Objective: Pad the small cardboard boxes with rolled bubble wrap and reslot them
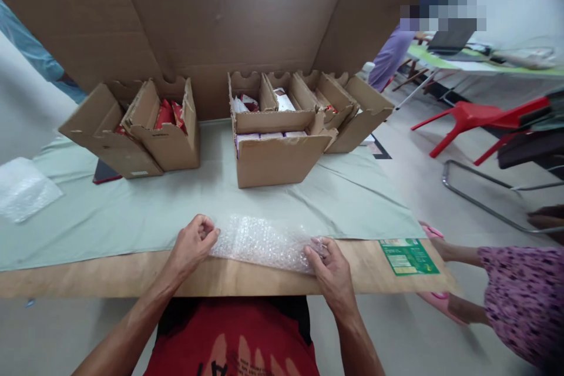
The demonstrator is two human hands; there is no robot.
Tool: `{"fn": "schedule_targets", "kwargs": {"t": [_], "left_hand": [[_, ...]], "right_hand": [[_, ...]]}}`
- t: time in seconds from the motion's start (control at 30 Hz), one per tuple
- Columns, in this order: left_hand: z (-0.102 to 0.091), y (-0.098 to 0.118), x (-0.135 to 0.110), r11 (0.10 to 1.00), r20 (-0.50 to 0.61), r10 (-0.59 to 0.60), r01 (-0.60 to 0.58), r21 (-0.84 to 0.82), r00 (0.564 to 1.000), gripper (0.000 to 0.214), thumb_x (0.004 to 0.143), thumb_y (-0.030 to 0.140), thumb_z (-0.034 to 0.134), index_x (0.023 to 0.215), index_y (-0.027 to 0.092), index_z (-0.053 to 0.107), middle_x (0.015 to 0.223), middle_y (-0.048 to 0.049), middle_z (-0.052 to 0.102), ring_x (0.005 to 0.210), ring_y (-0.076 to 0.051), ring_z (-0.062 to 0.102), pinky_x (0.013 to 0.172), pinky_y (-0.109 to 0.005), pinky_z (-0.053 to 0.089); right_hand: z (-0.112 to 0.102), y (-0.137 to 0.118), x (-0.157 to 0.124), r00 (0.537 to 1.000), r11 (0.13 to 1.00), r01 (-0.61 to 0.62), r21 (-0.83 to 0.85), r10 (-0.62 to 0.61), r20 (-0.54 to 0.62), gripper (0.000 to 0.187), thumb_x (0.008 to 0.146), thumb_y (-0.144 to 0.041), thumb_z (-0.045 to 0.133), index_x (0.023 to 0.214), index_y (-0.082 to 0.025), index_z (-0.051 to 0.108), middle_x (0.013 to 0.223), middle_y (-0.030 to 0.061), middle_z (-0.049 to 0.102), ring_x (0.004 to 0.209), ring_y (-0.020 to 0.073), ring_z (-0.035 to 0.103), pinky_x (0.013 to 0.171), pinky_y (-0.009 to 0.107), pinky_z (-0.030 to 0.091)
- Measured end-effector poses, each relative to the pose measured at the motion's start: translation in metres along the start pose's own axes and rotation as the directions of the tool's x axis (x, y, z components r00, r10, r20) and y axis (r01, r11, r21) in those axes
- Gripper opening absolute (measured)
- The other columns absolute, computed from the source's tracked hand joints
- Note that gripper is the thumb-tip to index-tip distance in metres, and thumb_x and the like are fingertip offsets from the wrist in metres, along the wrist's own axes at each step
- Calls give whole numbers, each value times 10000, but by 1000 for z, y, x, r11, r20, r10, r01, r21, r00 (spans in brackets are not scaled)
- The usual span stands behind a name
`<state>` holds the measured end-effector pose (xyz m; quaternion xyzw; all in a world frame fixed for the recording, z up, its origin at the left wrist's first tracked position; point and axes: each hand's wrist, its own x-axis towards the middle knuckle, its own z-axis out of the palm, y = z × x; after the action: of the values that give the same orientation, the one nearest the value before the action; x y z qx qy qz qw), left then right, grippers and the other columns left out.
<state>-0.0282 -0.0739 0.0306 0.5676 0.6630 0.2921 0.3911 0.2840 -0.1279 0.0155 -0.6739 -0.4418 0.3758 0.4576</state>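
A sheet of clear bubble wrap [264,241] lies at the near edge of the table, half on the pale green cloth [132,211] and half on the bare wood. My left hand [194,242] pinches its left end with curled fingers. My right hand [328,264] is closed on its right end, thumb on top. Whether anything lies inside the wrap cannot be made out.
Several open cardboard boxes [277,155] holding red and white packs stand at the back, before a tall cardboard sheet [211,12]. More bubble wrap [22,188] lies far left. A green leaflet [409,256] sits on the right corner. Another person's legs [458,249] and red chairs [476,120] are to the right.
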Motion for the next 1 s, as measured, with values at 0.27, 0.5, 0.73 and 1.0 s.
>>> {"fn": "schedule_targets", "kwargs": {"t": [0.27, 0.5, 0.73, 1.0], "left_hand": [[-13, 11, -11, 937, 239, -118, 188, -295, 964, 533, 724, 488, 696, 1163, 207, 586, 720, 61, 514, 642, -128, 526, 600, -261, 528], [-4, -3, -4, 992, 192, -22, 45, -117, 981, 318, 779, 445, 585, 903, 184, 719, 642, 30, 533, 586, -130, 487, 562, -256, 500], [-1, -3, -9, 981, 112, 179, -186, 50, 977, 258, 836, 317, 520, 893, 211, 748, 772, -21, 714, 659, -160, 611, 610, -267, 497], [-35, 42, -7, 729, 355, 515, -616, 299, 781, 260, 941, 226, 505, 870, 249, 754, 810, -22, 743, 715, -171, 689, 674, -280, 533]], "right_hand": [[-19, -4, -14, 955, 984, -143, 110, 108, 277, 743, 794, -554, 774, 1423, -246, 525, 1240, 119, 711, 1118, 255, 684, 1017, 425, 522], [-17, 0, -17, 974, 994, -98, 37, 89, 210, 916, 826, -576, 732, 1576, -224, 342, 1270, 158, 693, 1249, 279, 631, 1052, 459, 515], [-28, 1, -27, 956, 999, 4, -37, 7, 292, 593, 840, -509, 726, 1369, -262, 621, 1271, 128, 720, 1200, 304, 678, 1004, 487, 568], [-27, -46, -7, 874, 818, 479, -319, -413, 254, 201, 931, -297, 602, 1006, -270, 786, 961, 43, 812, 898, 248, 776, 817, 376, 645]]}}
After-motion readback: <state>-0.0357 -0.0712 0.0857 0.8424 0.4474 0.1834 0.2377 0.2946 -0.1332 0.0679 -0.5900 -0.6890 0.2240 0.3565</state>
